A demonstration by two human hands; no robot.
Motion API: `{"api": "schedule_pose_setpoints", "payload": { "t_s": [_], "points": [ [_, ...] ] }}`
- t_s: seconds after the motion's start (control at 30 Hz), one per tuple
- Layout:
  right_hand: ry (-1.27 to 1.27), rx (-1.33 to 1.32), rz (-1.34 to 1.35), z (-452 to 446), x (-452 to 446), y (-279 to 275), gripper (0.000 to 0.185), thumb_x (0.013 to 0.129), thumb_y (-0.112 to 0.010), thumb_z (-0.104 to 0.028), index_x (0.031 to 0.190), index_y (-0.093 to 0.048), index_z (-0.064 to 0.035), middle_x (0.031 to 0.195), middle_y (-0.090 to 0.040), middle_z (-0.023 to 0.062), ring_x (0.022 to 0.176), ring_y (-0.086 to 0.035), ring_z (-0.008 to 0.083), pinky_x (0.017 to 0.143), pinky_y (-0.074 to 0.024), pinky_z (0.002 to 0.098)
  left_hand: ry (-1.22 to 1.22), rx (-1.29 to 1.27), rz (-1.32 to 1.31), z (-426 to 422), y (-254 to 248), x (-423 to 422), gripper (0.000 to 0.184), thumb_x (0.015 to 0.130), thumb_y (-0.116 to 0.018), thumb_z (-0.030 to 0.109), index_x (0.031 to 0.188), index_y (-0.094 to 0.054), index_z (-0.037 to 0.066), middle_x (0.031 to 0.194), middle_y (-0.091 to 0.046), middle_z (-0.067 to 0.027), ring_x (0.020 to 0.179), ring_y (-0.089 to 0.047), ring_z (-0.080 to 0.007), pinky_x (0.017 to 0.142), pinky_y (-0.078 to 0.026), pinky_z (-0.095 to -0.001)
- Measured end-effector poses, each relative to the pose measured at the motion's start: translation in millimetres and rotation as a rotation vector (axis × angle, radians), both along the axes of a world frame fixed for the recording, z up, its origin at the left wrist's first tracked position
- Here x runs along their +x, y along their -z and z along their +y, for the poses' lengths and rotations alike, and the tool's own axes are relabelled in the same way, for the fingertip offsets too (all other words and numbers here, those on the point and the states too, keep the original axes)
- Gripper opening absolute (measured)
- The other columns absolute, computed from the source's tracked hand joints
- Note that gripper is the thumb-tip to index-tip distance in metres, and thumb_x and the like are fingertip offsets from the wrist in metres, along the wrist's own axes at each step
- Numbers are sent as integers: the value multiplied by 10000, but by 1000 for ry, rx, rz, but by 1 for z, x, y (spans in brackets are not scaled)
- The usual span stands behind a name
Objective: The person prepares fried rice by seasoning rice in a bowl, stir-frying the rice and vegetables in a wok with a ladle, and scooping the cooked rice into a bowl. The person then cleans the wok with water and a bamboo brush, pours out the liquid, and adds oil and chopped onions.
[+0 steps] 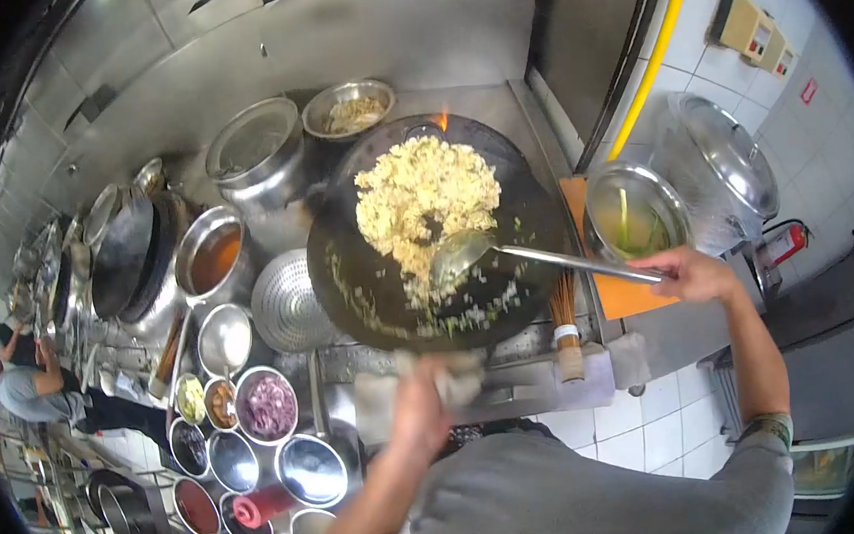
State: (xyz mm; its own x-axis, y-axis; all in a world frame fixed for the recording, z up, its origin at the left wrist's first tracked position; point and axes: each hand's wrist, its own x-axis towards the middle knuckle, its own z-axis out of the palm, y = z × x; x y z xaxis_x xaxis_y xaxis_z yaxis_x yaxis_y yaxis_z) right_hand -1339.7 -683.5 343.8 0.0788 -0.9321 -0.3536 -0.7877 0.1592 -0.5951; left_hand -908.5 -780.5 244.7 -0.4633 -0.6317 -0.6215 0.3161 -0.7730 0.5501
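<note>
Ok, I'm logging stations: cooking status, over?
Right grip closed on silver metal ladle. Left grip blurred, at beige cloth. Yellow crumbly food heaped in round black wok. Nothing blocks ladle; orange flame at far rim.

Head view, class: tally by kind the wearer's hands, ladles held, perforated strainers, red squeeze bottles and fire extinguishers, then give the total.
Own hands: 2 (left hand, right hand)
Held ladle: 1
Perforated strainer: 1
Red squeeze bottle: 1
Fire extinguisher: 1
Total: 6

a steel ladle (567, 260) slants into a dark round wok (532, 203), bowl against crumbly yellow food (428, 189); a pale, blurred cloth (459, 379) is at the wok's near rim.
</note>
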Motion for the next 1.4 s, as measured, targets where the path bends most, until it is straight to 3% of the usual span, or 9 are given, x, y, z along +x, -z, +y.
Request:
{"api": "schedule_pose_setpoints", "payload": {
  "t_s": [0.07, 0.27, 0.4, 0.6, 0.83, 0.97, 1.1, 1.2, 1.4],
  "points": [
    [164, 326, 6, -20, 19, -40, 572, 918, -668, -108, 1463, -542, -226, 1140, -749, 5, 822, -634, 66, 750, -509, 252, -7, -52, 84, -38, 4, -19, 200, 999, -405, 135, 980, -560, 11, 1134, -670, -229, 968, -694, -312, 885, -574, -445],
    [104, -302, 220, -36, 64, 38, 556, 922, -660, -148, 1456, -512, -186, 1205, -693, 134, 1022, -667, 379, 905, -518, 443, -68, -187, 5, -25, 95, -30, 278, 961, -475, 135, 1147, -602, -28, 1095, -669, -195, 951, -691, -292, 874, -591, -448],
    [482, 21, -421, -3, 96, -18, 560, 998, -585, -164, 1526, -400, -158, 839, -646, 96, 582, -603, 194, 518, -526, 333, 3, -158, -8, -6, 48, -14, 354, 919, -497, 114, 1222, -558, -60, 1110, -667, -215, 1001, -689, -326, 866, -607, -478],
    [645, 134, -1050, -34, 112, -17, 495, 1045, -487, -178, 1523, -379, -114, 734, -544, 30, 452, -440, 99, 380, -411, 277, -117, -100, 90, -83, 49, -48, 295, 944, -484, 116, 1158, -552, -75, 1058, -671, -194, 921, -689, -300, 776, -597, -451],
    [305, 71, -57, -78, 117, 24, 461, 1056, -491, -204, 1493, -367, -133, 686, -480, -1, 452, -435, 86, 354, -387, 288, -110, -118, 58, -95, 75, -58, 280, 938, -495, 129, 1160, -555, -31, 1085, -661, -186, 927, -689, -334, 759, -577, -492],
    [523, 464, -738, -57, 81, 18, 481, 1058, -490, -228, 1509, -344, -140, 679, -458, -10, 419, -426, 81, 349, -390, 276, -201, -78, 89, -96, 82, -62, 298, 955, -498, 134, 1186, -548, -48, 1117, -661, -192, 966, -687, -339, 807, -583, -494],
    [-33, -173, 158, -72, 60, 74, 532, 1027, -554, -228, 1523, -386, -134, 1050, -699, 104, 860, -686, 232, 786, -580, 372, -85, -163, 70, -93, 89, -56, 310, 993, -446, 157, 1207, -543, -46, 1150, -654, -209, 1018, -681, -338, 831, -592, -482],
    [-211, -230, 178, -52, 19, 5, 564, 977, -629, -200, 1506, -441, -147, 1320, -654, 125, 1143, -642, 302, 1017, -490, 391, -102, -130, 19, -42, 30, -36, 315, 998, -427, 161, 1201, -541, -51, 1103, -666, -226, 963, -700, -346, 809, -601, -467],
    [-61, 43, 211, -75, 30, -4, 544, 953, -664, -189, 1473, -509, -221, 1372, -610, 153, 1160, -639, 327, 1000, -495, 389, -6, -104, 80, -66, 59, -46, 269, 981, -482, 156, 1174, -548, -18, 1030, -693, -196, 1018, -687, -291, 815, -595, -424]
  ]
}}
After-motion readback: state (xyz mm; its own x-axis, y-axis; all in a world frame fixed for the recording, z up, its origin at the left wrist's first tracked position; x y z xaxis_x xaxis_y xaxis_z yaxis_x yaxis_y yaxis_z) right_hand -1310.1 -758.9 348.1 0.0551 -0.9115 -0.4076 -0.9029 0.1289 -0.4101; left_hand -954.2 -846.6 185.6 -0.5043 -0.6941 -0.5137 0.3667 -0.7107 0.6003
